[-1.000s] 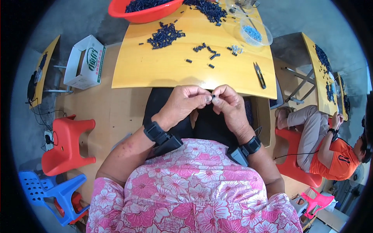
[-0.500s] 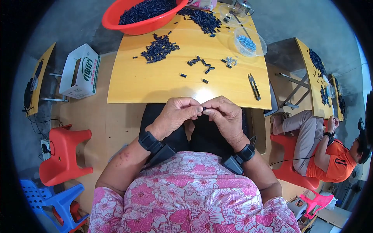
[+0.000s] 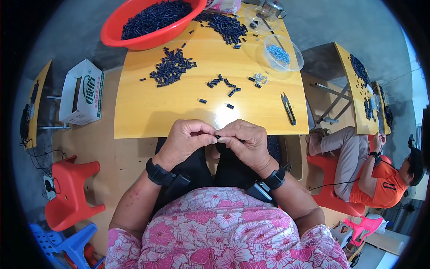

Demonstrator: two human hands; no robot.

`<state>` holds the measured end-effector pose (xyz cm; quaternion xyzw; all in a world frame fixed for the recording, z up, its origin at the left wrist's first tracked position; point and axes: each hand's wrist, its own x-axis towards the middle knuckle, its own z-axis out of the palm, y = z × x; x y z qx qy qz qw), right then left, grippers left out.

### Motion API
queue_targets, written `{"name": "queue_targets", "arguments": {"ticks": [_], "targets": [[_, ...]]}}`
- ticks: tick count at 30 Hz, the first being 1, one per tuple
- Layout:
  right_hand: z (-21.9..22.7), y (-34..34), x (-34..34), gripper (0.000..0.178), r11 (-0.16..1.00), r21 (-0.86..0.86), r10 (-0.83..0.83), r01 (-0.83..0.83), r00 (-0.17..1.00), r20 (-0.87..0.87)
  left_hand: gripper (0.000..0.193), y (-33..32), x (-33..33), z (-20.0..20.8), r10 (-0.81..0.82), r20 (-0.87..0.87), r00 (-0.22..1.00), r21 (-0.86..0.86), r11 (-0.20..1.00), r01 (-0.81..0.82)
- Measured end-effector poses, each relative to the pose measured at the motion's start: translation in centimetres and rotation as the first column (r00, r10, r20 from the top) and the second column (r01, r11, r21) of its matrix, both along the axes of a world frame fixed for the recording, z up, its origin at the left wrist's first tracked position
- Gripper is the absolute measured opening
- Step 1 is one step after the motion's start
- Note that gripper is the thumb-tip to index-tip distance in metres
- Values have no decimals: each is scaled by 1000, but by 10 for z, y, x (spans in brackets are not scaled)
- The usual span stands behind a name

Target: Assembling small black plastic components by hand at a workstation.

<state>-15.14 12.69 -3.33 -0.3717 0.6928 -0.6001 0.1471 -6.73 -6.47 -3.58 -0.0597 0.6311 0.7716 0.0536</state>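
My left hand and my right hand meet just off the near edge of the yellow table. Both pinch a small black piece between thumb and fingertips. Most of that piece is hidden by the fingers. On the tabletop ahead lie several loose small black cylinders, beside a little cluster of clear bits. A pile of similar black cylinders sits to the left. Black-handled thread snips rest at the right, blades pointing away from me.
A red basin full of black cylinders stands far left, next to another heap. Far right are a clear bowl of blue bits, a second clear bowl and a metal cup. A person in orange sits at right; a red stool stands left.
The view has shifted, so the table and its things sit a little lower and further left. Both hands keep their pinch on the small black piece.
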Motion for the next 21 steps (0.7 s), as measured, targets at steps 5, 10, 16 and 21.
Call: {"name": "queue_targets", "arguments": {"ticks": [5, 10, 16, 21], "targets": [[-7, -9, -5, 11, 999, -51, 8, -11, 999, -52, 9, -7, -4, -12, 4, -26, 1000, -1, 1000, -4], [-6, -13, -14, 13, 1000, -2, -2, 1, 978, -208, 8, -13, -11, -9, -53, -48, 997, -124, 991, 47], [1, 9, -71, 9, 831, 230, -413, 507, 839, -356, 8, -19, -14, -12, 101, -202, 974, -380, 909, -172], [-6, 36, -117, 9, 684, 345, -495, 643, 756, -428, 10, -20, -16, -18, 159, -185, 970, -354, 910, -217]]}}
